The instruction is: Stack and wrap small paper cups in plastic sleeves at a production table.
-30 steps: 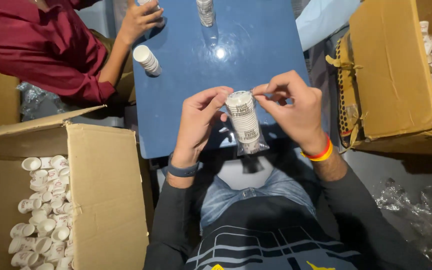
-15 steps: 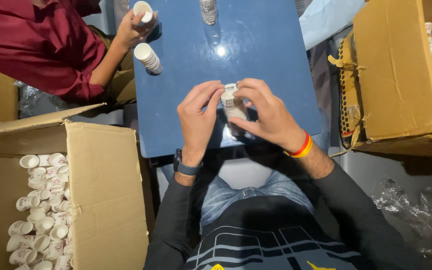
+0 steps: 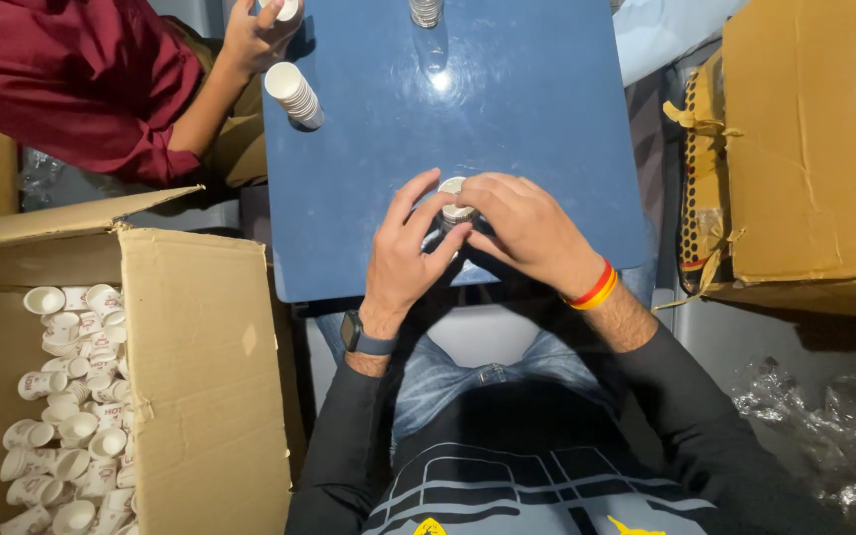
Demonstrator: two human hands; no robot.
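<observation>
Both hands, left hand [image 3: 410,253] and right hand [image 3: 525,230], are closing fingers around the upright cup stack [image 3: 454,201] (its axis vertical) between them.

A blue table [image 3: 527,109] fills the upper middle of the frame. Near its upper left corner lies a stack of paper cups [image 3: 294,94] on its side, and at the top edge stands another stack [image 3: 425,12] (only its lower part shows). A co-worker's hand [image 3: 255,35] in a dark red sleeve [image 3: 71,84] reaches in from the upper left. At lower left an open cardboard box [image 3: 200,376] holds loose white cups [image 3: 71,396]. A second cardboard box [image 3: 804,159] sits at the right, with crumpled clear plastic [image 3: 824,436] below it.
</observation>
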